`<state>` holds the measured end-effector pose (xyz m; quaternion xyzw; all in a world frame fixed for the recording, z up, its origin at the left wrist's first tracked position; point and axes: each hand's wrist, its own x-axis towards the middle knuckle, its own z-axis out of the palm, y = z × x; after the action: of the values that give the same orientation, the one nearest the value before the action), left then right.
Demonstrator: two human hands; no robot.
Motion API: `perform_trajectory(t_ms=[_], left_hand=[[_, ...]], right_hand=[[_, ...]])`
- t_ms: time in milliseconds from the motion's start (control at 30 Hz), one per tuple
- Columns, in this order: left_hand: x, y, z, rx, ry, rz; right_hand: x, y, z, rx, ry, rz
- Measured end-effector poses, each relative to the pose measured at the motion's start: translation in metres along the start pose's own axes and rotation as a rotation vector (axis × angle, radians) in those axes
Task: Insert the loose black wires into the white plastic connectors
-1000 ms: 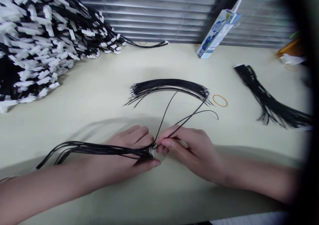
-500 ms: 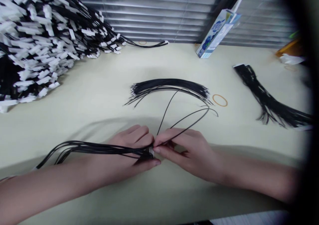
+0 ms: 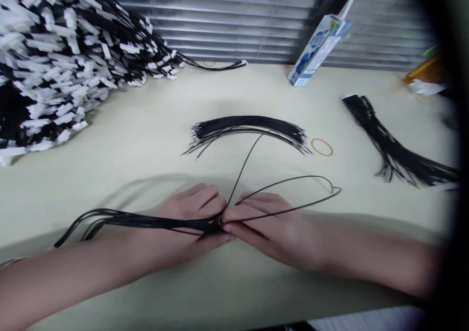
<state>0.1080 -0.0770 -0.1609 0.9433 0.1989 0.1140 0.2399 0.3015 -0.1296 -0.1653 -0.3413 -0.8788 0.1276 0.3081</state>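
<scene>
My left hand is closed around the end of a wire harness, whose several black wires trail left over my wrist and forearm. The connector at that end is mostly hidden between my fingertips. My right hand meets it there, thumb and forefinger pinching a thin black wire against the connector. That wire loops out to the right above the hand. Another thin wire runs from between the hands up to a bundle of loose black wires lying on the table behind them.
A big heap of black wires with white connectors fills the back left. Right of the loose bundle lies a rubber band. A blue and white drink carton stands by the blinds. Another black wire bundle lies at the right.
My right hand has moved slightly left, its fingertips now pressed up to the connector in my left hand. The wire loop has swung lower and farther right. My left hand stays put.
</scene>
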Motion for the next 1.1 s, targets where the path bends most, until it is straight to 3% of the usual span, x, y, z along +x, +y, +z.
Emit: perform_trajectory(t_ms=[200,333,700,900,1100], left_hand=[[-0.0015,0.0007,0.0010,-0.011,0.030,-0.003],[-0.0012,0.0011,-0.0001,-0.020,0.049,0.002],[-0.0009,-0.0016,0.0031,-0.071,0.083,-0.020],[0.0015,0.0025,-0.0023,-0.058,-0.023,-0.080],[0.0017,0.0027,-0.0041,-0.061,-0.032,-0.073]], right_hand=[[-0.0012,0.0011,0.0006,-0.048,0.049,-0.030],[-0.0018,0.0010,-0.0023,-0.087,-0.025,-0.058],[0.0004,-0.0014,-0.0040,-0.101,-0.155,0.075],[0.0000,-0.0010,-0.0050,-0.064,-0.204,0.097],[-0.0021,-0.0007,-0.0021,-0.041,-0.189,0.108]])
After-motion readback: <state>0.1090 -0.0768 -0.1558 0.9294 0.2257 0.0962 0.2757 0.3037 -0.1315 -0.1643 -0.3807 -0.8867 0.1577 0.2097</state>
